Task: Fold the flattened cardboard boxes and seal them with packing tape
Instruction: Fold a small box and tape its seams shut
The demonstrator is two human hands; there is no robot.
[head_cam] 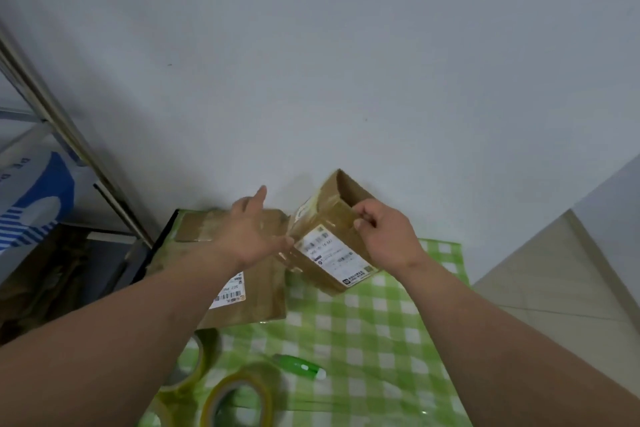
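A small cardboard box [329,243] with a white shipping label is held tilted above the far part of the green checked tablecloth [374,322], just right of a stack of flattened cardboard boxes [242,288]. Its upper flap is pinched by the curled fingers of the right hand [384,232], while the left hand [249,232] is laid against the box's left side with fingers straight and spread, gripping nothing. The step in hand appears to be the squaring of the box and the closing of its flaps. It is best done with the left side kept braced flat, so that the walls are not skewed, and with each flap creased fully along its fold line before tape is fetched. Two rolls of packing tape [239,399] and a green cutter [301,366] are lying at the near edge, within reach.
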